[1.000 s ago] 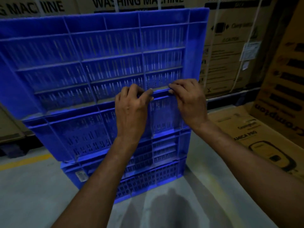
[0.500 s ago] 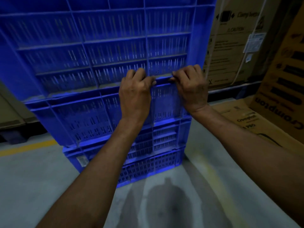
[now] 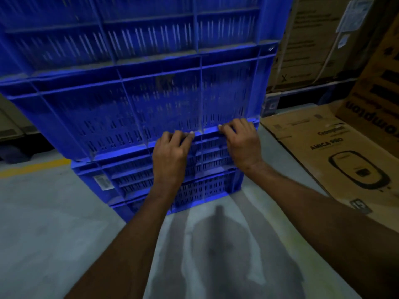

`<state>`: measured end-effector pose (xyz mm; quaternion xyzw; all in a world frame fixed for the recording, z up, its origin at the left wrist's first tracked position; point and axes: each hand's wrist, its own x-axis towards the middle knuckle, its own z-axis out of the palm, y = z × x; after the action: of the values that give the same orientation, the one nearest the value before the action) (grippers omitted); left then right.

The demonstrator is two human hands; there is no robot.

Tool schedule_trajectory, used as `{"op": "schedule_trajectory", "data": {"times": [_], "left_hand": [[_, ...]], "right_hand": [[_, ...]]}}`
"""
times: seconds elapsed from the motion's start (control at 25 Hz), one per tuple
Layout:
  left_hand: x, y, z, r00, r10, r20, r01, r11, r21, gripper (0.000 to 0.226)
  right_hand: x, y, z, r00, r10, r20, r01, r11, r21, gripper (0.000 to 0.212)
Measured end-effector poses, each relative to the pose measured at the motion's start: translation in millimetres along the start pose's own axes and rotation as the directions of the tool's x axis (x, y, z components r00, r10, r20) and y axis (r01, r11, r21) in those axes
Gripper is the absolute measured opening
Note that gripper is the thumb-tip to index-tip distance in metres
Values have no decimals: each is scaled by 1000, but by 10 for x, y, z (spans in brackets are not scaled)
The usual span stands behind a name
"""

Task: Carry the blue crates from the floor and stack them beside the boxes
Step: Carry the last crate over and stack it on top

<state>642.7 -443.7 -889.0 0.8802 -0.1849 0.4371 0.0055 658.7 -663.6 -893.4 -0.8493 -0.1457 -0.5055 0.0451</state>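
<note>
On my feed a yellow stripe (image 3: 32, 168) crosses the grey concrete floor (image 3: 43, 244) at left; just above it sits something low and dark (image 3: 15, 153), too blurred to name. A shadow (image 3: 226, 244) falls mid-floor, near the bottom.

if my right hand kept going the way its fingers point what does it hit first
The right hand has no free path: its fingertips grip the ledge of the blue crate, whose slotted wall likely comes next.

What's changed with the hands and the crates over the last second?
Both hands dropped one level down the blue crate stack: from under the uppermost crate to the next ledge below. The left hand and right hand now hook their fingers over it. The stack and the cardboard boxes appear unmoved.
</note>
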Motion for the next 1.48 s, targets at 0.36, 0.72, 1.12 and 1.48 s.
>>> {"op": "schedule_trajectory", "data": {"times": [0.36, 0.72, 1.12, 1.48], "left_hand": [[-430, 98, 135, 996, 67, -56, -70, 996, -50, 41], [-1091, 266, 668, 885, -71, 460, 92, 996, -22, 44], [-1008, 192, 638, 856, 33, 515, 0, 998, -65, 33], [300, -489, -1105, 982, -41, -183, 28, 997, -72, 18]], "right_hand": [[-579, -150, 39, 992, 125, -13, -123, 984, 129, 7], [-1431, -108, 662, 955, -36, 293, 33, 999, 17, 13], [-1337, -216, 650, 955, -28, 297, 60, 993, -102, 7], [719, -865, -698, 1000, 21, 3, -21, 963, 268, 23]]}}
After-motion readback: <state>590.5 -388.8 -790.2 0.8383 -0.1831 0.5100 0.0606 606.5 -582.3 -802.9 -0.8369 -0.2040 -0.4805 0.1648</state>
